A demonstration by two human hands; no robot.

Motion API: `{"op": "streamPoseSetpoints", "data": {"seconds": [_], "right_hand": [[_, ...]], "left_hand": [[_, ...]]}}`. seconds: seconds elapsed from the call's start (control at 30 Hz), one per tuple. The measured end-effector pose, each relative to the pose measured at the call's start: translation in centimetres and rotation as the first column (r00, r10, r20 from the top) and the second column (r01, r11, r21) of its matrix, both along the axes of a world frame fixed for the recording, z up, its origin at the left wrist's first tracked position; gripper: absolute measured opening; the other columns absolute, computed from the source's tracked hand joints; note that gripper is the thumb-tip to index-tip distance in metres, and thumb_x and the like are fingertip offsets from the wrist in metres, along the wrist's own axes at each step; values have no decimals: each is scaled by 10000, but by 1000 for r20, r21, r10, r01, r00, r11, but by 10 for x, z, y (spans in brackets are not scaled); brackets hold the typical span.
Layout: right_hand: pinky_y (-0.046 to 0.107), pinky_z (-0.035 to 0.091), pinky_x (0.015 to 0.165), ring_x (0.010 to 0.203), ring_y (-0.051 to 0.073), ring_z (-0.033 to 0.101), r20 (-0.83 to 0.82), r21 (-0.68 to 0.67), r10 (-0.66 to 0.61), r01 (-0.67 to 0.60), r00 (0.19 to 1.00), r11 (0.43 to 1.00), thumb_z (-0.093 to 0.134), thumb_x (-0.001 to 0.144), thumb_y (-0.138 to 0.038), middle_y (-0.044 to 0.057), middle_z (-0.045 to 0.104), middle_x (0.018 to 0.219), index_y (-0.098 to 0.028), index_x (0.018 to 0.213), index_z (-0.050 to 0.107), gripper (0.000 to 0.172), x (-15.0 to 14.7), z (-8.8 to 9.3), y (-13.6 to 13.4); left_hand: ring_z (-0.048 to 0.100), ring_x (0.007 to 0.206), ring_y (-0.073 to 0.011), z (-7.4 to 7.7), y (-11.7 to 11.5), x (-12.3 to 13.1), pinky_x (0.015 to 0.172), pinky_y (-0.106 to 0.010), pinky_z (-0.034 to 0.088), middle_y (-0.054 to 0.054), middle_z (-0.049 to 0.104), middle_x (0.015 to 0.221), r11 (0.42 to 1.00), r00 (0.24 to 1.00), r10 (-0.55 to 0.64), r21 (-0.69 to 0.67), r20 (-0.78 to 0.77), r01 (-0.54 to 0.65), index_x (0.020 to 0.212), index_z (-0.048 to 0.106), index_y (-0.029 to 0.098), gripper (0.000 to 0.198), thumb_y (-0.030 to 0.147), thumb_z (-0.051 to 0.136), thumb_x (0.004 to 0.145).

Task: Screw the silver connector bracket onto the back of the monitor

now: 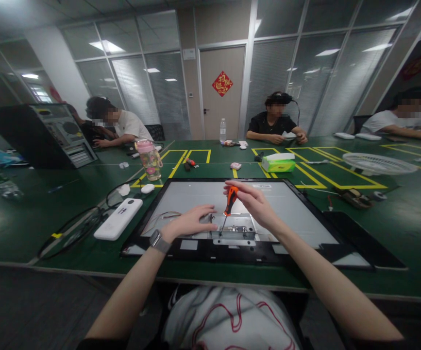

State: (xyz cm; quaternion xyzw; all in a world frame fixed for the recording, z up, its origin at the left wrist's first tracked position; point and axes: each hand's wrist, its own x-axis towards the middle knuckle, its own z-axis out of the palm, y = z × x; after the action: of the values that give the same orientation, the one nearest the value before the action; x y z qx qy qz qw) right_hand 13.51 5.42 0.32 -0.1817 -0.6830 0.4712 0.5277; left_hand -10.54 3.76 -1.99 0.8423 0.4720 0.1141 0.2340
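Observation:
A flat display panel (181, 194) with a black frame lies on the green table, its pale back facing up. Near its front edge sits a metal bracket (239, 235). My right hand (252, 199) grips an orange and black screwdriver (231, 200) by its handle, with the shaft slanting down to the left side of the bracket. My left hand (192, 221) rests on the panel just left of the bracket, fingers stretched out and apart, close to the screwdriver's tip. A thin cable lies on the panel behind the left wrist.
Left of the panel are a white power bank (118, 219), black cables (74, 233) and a pink-lidded bottle (149, 161). A black slab (363, 238) lies right of it. Behind stand a green tissue pack (278, 164) and a water bottle (222, 130). Several people sit around the table.

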Motion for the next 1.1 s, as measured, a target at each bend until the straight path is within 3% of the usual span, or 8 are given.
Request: {"op": "streamPoseSetpoints", "data": {"seconds": [0.1, 0.23, 0.5, 0.6, 0.73, 0.8, 0.87, 1.1], "right_hand": [[446, 457, 976, 1019, 235, 657, -44, -76, 65, -68, 997, 995, 653, 878, -394, 57, 731, 1050, -270, 1186, 691, 334, 0, 0, 0], [381, 492, 907, 898, 191, 668, -99, -121, 80, -92, 992, 988, 752, 802, -354, 33, 738, 923, -259, 1047, 745, 263, -2, -1, -2], [396, 474, 951, 1000, 204, 668, -179, -266, 321, -360, 930, 894, 735, 822, -404, 45, 734, 1031, -278, 1075, 723, 282, -2, 8, -8], [394, 482, 928, 984, 201, 667, -151, -221, 290, -318, 945, 922, 712, 844, -409, 43, 730, 1014, -278, 1073, 716, 264, -3, 7, -8], [321, 506, 811, 851, 161, 641, -95, -116, 112, -123, 989, 986, 790, 767, -331, 11, 690, 924, -265, 923, 747, 175, -3, 3, -4], [295, 506, 755, 831, 154, 616, -101, -89, 93, -102, 991, 991, 821, 724, -317, 4, 651, 915, -257, 835, 752, 144, -2, 2, -3], [295, 504, 753, 829, 154, 612, -126, -102, 132, -145, 983, 984, 821, 723, -348, 3, 633, 905, -253, 791, 749, 137, -2, 2, -3], [366, 471, 915, 934, 178, 640, -176, -239, 326, -362, 929, 901, 699, 854, -426, 31, 686, 981, -249, 956, 710, 205, -1, 8, -8]], "left_hand": [[359, 1421, -264, 1, 0, 0, 1195, -374, 235, -87, 380, 1547, 1000, 1000, 1, -1, -8, -1, 1407, 489, 205, 755, 688, 524, 827], [360, 1420, -270, 1, 0, 1, 1193, -387, 242, -95, 382, 1545, 1000, 1000, 3, 0, -4, -3, 1409, 483, 196, 762, 681, 537, 823], [381, 1406, -271, 1, -1, 2, 1186, -384, 258, -97, 407, 1530, 1000, 1000, -8, 20, 8, 8, 1389, 506, 196, 731, 664, 545, 829], [381, 1406, -272, 1, -1, 2, 1187, -384, 257, -99, 405, 1531, 1000, 1000, -6, 17, 8, 6, 1391, 504, 193, 738, 666, 544, 827], [371, 1413, -269, 1, -1, 1, 1194, -386, 244, -95, 394, 1538, 1000, 1000, 8, 6, -2, -8, 1408, 487, 193, 753, 673, 535, 829], [370, 1415, -264, 2, -2, 2, 1195, -378, 241, -92, 389, 1541, 1000, 1000, 11, 2, -7, -11, 1405, 492, 199, 742, 668, 534, 832], [371, 1415, -262, 3, -2, 2, 1195, -371, 241, -90, 389, 1542, 1000, 1000, 12, 3, -10, -12, 1397, 501, 203, 729, 663, 539, 832], [380, 1407, -264, 3, -2, 2, 1191, -367, 254, -87, 410, 1529, 1000, 1000, -1, 12, 6, 0, 1385, 514, 197, 723, 661, 546, 830]]}}
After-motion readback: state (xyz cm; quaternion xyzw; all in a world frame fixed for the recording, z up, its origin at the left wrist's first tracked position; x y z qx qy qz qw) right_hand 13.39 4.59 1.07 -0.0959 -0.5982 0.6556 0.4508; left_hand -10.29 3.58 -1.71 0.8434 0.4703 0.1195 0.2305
